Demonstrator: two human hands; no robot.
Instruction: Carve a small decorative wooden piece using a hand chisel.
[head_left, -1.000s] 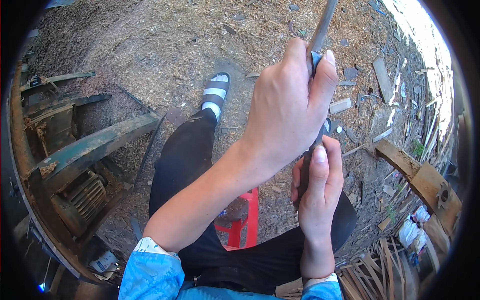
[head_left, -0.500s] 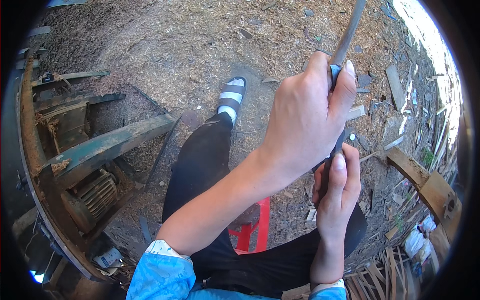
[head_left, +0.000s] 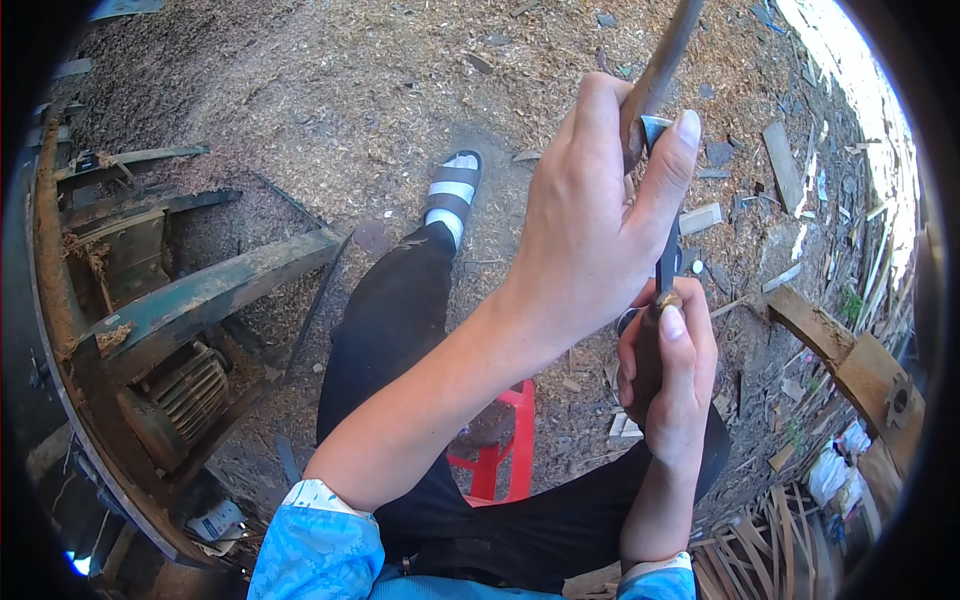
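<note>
Two bare hands show in the head view, both clenched over the ground [head_left: 300, 90] and nearly together, the left farther out; whether they touch is hard to tell where they overlap. The left hand [head_left: 580, 210] is clamped on a dark stick [head_left: 660, 70], which slants up past the view's upper edge, and its thumb lies along a small metal edge [head_left: 655, 127] beside that stick. The right hand [head_left: 675, 370] grips a brown handle [head_left: 648, 365], thumb near its top, and from it a dark shaft [head_left: 667, 262] rises behind the left hand — whether it joins the metal edge is hidden. Below, a red stool [head_left: 522, 440] shows between the person's black-trousered legs [head_left: 390, 320], and one sandalled foot [head_left: 455, 190] rests on the ground. Along the ground's left edge sits a rusty machine frame [head_left: 220, 280] with a ribbed motor [head_left: 185, 400]; near its lower right corner lie thin wood strips [head_left: 770, 550] — white bags [head_left: 828, 478] just beyond them.
</note>
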